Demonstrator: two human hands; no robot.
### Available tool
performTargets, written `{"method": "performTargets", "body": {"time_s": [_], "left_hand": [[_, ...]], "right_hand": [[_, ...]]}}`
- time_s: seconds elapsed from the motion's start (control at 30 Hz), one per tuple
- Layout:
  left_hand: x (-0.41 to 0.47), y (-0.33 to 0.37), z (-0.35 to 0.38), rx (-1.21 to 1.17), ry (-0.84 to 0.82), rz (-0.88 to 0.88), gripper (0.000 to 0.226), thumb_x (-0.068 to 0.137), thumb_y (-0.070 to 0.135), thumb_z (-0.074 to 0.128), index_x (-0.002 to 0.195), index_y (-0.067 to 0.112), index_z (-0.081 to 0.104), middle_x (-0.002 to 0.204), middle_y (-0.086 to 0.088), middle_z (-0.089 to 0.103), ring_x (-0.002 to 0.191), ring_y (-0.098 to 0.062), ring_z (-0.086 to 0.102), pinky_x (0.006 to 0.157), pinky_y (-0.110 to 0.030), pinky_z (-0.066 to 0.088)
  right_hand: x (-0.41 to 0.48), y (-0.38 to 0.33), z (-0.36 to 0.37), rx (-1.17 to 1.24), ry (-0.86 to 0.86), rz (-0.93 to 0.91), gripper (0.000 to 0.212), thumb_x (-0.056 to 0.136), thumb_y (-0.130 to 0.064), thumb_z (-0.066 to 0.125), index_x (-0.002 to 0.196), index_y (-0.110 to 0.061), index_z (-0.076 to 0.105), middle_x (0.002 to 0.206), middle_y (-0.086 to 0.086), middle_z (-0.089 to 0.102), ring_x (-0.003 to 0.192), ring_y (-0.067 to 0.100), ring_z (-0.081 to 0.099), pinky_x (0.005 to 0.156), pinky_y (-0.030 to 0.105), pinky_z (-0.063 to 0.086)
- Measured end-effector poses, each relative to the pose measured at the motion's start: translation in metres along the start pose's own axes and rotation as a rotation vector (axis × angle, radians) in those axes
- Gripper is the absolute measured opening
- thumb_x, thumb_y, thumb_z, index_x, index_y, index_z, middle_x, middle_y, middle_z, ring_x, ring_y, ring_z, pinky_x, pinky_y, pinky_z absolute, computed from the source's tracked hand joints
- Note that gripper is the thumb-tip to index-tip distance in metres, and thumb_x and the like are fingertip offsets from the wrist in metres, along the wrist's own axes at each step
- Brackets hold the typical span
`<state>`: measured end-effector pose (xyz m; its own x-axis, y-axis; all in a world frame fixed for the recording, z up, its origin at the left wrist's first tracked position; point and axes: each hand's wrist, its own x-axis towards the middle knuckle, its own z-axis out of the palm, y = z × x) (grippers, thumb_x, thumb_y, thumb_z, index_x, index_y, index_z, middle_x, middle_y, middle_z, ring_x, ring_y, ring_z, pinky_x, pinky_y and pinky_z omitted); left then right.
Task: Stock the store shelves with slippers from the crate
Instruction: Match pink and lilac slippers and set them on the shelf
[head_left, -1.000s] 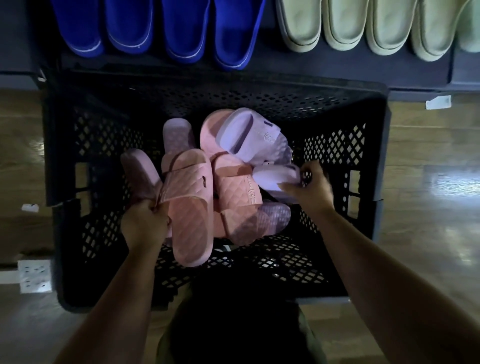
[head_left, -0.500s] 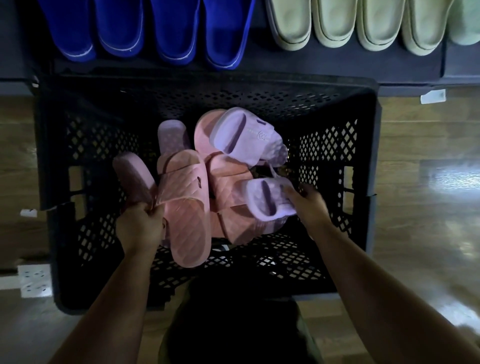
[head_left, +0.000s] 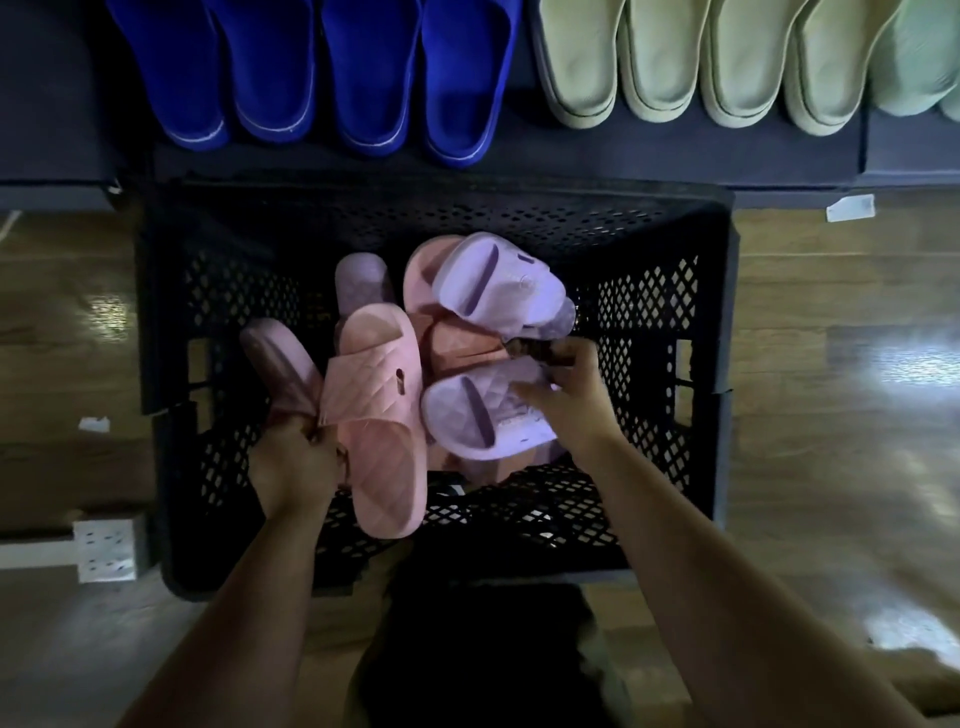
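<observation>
The left hand (head_left: 293, 470) is clenched low inside the crate, fingers curled round the edges of two slippers at once. One is a pink quilted foam slipper (head_left: 374, 421), which hangs just to the hand's right with its heel toward the person. The other is a dusty mauve foam slipper (head_left: 283, 364), which fans up and away to the hand's left. The two meet in the fist.

The right hand (head_left: 566, 408) is across from it, a little higher. Its thumb presses on the strap of a lilac foam slipper (head_left: 467, 415) and its fingers curl at the far edge; whatever the fingertips touch there is too blurred to make out. That slipper lies directly to this hand's left, between the two hands and just beside the pink one.

Beyond the right hand's fingertips, a second lilac slipper (head_left: 498, 291) lies tilted on a salmon-pink slipper (head_left: 423, 270). Beyond the left hand's knuckles a greyish mauve slipper (head_left: 361, 280) stands on end.

All of these sit in a black plastic lattice crate (head_left: 665, 312) on a glossy wooden floor (head_left: 831, 441). Past the crate's far wall runs a dark shelf (head_left: 623, 156). It carries a row of royal blue slippers (head_left: 363, 67) ahead of the left hand and a row of pale beige-green slippers (head_left: 675, 62) ahead of the right. Out to the left of the left hand a white power strip (head_left: 104, 551) lies on the floor.
</observation>
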<state>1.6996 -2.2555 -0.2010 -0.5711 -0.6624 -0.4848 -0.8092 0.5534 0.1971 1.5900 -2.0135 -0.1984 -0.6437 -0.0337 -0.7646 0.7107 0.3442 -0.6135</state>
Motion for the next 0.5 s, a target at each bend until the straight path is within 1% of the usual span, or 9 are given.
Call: {"method": "performTargets", "body": {"time_s": [0.03,0.07,0.1,0.2,0.27,0.3,0.37,0.43,0.5], "left_hand": [[0.000,0.000,-0.001,0.000,0.002,0.002,0.021,0.086,0.020,0.063,0.085,0.000,0.069,0.090,-0.024,0.068,0.082,-0.041,0.062,0.064,-0.030,0.031],[-0.001,0.000,-0.002,0.008,0.001,-0.002,0.022,0.087,0.022,0.062,0.084,0.002,0.070,0.089,-0.023,0.069,0.081,-0.040,0.062,0.063,-0.029,0.031],[0.000,0.001,-0.003,0.020,0.000,0.000,0.024,0.088,0.025,0.062,0.084,0.003,0.070,0.088,-0.023,0.068,0.080,-0.040,0.062,0.063,-0.029,0.031],[0.003,0.000,-0.004,0.031,0.000,0.019,0.028,0.088,0.030,0.063,0.081,0.004,0.071,0.087,-0.023,0.069,0.079,-0.039,0.063,0.062,-0.029,0.033],[0.004,0.001,-0.003,0.026,0.006,0.029,0.028,0.087,0.030,0.063,0.078,0.004,0.071,0.087,-0.022,0.069,0.078,-0.039,0.063,0.061,-0.029,0.033],[0.005,0.001,-0.002,0.031,0.010,0.027,0.028,0.087,0.029,0.064,0.077,0.004,0.071,0.086,-0.022,0.069,0.077,-0.039,0.063,0.061,-0.029,0.032],[0.006,0.002,0.000,0.046,0.019,0.021,0.027,0.086,0.029,0.065,0.077,0.004,0.072,0.086,-0.022,0.069,0.076,-0.038,0.063,0.060,-0.028,0.030],[0.007,0.001,0.001,0.048,0.026,0.011,0.027,0.085,0.030,0.066,0.077,0.005,0.072,0.086,-0.020,0.069,0.075,-0.036,0.063,0.058,-0.028,0.029],[0.007,0.001,0.000,0.041,0.033,0.012,0.027,0.085,0.030,0.066,0.076,0.005,0.071,0.086,-0.019,0.069,0.074,-0.035,0.062,0.058,-0.028,0.029]], "right_hand": [[0.013,-0.004,0.001,0.038,-0.023,0.031,0.068,0.073,0.001,0.075,0.125,-0.013,0.034,0.102,0.009,0.065,0.090,0.022,0.066,0.077,0.037,0.058],[0.024,-0.009,0.003,0.046,-0.035,0.085,0.073,0.076,0.003,0.072,0.133,-0.018,0.032,0.105,0.008,0.064,0.092,0.021,0.064,0.077,0.032,0.057],[0.037,-0.012,0.003,0.045,-0.035,0.151,0.075,0.078,0.000,0.071,0.139,-0.023,0.032,0.111,0.007,0.062,0.098,0.021,0.062,0.082,0.032,0.055],[0.066,-0.022,0.007,0.111,-0.100,0.273,0.072,0.083,-0.019,0.068,0.145,-0.030,0.033,0.139,0.008,0.050,0.125,0.025,0.050,0.108,0.043,0.039],[0.076,-0.021,0.009,0.040,-0.175,0.256,0.078,0.079,-0.033,0.070,0.146,-0.029,0.030,0.147,0.006,0.041,0.133,0.025,0.041,0.113,0.048,0.031],[0.081,-0.019,0.011,0.030,-0.189,0.259,0.077,0.076,-0.039,0.071,0.143,-0.027,0.035,0.147,0.007,0.042,0.132,0.025,0.042,0.113,0.049,0.032],[0.082,-0.021,0.013,0.070,-0.192,0.302,0.054,0.081,-0.039,0.067,0.128,-0.018,0.053,0.134,0.013,0.055,0.119,0.025,0.055,0.107,0.049,0.040],[0.078,-0.026,0.014,0.138,-0.219,0.335,0.032,0.091,-0.031,0.060,0.115,-0.011,0.063,0.113,0.012,0.069,0.099,0.024,0.067,0.094,0.040,0.053],[0.072,-0.029,0.011,0.233,-0.264,0.358,0.024,0.095,-0.028,0.055,0.101,-0.008,0.067,0.092,0.011,0.073,0.082,0.023,0.071,0.077,0.031,0.058]]}}
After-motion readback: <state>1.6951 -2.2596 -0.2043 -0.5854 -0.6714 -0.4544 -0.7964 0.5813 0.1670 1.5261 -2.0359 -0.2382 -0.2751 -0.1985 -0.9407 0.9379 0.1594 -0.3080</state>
